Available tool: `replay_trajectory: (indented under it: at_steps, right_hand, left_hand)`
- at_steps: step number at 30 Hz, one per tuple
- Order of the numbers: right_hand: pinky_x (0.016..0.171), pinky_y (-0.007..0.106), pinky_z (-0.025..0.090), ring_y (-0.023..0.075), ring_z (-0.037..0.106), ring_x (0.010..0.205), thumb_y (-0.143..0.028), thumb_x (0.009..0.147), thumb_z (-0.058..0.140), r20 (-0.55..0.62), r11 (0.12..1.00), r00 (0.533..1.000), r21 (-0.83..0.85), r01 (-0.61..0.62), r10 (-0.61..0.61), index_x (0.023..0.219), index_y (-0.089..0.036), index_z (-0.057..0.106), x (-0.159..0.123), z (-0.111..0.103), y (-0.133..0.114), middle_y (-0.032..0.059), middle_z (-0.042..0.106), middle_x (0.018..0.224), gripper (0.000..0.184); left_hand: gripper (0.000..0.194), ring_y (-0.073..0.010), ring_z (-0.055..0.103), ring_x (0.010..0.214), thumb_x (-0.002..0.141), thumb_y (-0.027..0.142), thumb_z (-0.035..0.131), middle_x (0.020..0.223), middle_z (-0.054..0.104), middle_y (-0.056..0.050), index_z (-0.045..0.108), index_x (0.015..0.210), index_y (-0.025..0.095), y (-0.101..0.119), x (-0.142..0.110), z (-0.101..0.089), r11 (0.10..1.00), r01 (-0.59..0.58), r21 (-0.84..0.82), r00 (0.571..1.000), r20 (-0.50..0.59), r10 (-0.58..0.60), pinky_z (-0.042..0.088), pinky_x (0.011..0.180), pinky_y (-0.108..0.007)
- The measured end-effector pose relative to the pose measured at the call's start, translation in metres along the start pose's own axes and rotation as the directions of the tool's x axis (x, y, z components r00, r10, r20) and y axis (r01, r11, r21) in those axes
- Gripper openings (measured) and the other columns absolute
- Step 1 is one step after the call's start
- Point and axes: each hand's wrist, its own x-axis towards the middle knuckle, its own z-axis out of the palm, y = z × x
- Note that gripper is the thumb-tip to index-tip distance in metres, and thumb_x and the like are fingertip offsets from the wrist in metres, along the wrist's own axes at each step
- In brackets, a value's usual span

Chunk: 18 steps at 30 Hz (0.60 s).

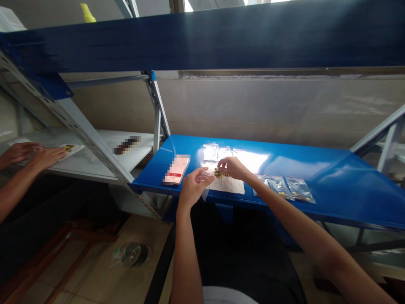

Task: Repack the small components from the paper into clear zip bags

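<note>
No words or numbers can be read anywhere. The phone [176,169] on the blue shelf [303,169] is pixelated, as is a dark object [127,145] on the white shelf [95,169], and the small plastic bags [300,190] show no legible print.

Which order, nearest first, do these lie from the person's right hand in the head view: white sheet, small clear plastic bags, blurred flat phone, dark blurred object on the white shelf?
From the right hand:
1. White sheet: directly beneath it.
2. Small clear plastic bags: behind, toward the wall.
3. Blurred flat phone: left, on the blue table.
4. Dark blurred object: farther left, on the white shelf.
</note>
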Motion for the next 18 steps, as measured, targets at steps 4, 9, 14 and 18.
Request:
replay_trajectory:
  at_steps: [4, 9, 14, 18]
  right_hand:
    - [0.069, 0.027, 0.047, 0.0195, 0.069, 0.080, -0.014, 0.088, 0.065, -0.008, 0.999, 1.000, -0.034, -0.011, 0.011, 0.094, -0.013, 0.079, 0.018, 0.014, 0.001, 0.0109, 0.078, 0.093, 0.016]
    - [0.073, 0.029, 0.050, 0.0221, 0.070, 0.083, -0.018, 0.084, 0.071, 0.051, 0.993, 0.997, -0.103, -0.060, 0.066, 0.090, -0.014, 0.081, 0.034, 0.017, 0.000, 0.0125, 0.078, 0.091, 0.012]
    - [0.067, 0.025, 0.047, 0.0212, 0.070, 0.078, -0.014, 0.079, 0.074, 0.093, 0.989, 0.993, -0.134, -0.064, 0.077, 0.080, -0.014, 0.080, 0.040, 0.018, -0.005, 0.0107, 0.077, 0.081, 0.006]
    - [0.065, 0.025, 0.043, 0.0194, 0.066, 0.075, -0.014, 0.083, 0.071, 0.090, 0.990, 0.994, -0.130, -0.056, 0.068, 0.080, -0.012, 0.079, 0.041, 0.008, -0.012, 0.0109, 0.076, 0.080, 0.008]
  left_hand:
    - [0.055, -0.0264, 0.073, 0.102, 0.081, 0.054, 0.079, 0.108, 0.077, -0.010, 0.072, 0.123, 0.018, -0.003, 0.001, -0.001, 1.000, 0.004, 0.014, 1.000, -0.014, -0.004, 0.058, 0.090, -0.036]
    - [0.053, -0.0258, 0.074, 0.100, 0.082, 0.054, 0.078, 0.106, 0.078, -0.009, 0.072, 0.122, 0.020, -0.005, 0.001, -0.001, 1.000, -0.007, 0.015, 1.000, -0.022, 0.007, 0.058, 0.087, -0.034]
    - [0.053, -0.0262, 0.074, 0.099, 0.083, 0.055, 0.077, 0.105, 0.078, -0.009, 0.072, 0.122, 0.020, -0.005, 0.000, -0.004, 1.000, -0.001, 0.008, 0.999, -0.033, 0.001, 0.058, 0.083, -0.033]
    - [0.055, -0.0263, 0.073, 0.099, 0.083, 0.057, 0.076, 0.106, 0.078, -0.010, 0.072, 0.123, 0.020, -0.004, -0.002, -0.007, 1.000, 0.008, 0.013, 0.999, -0.037, -0.008, 0.058, 0.082, -0.033]
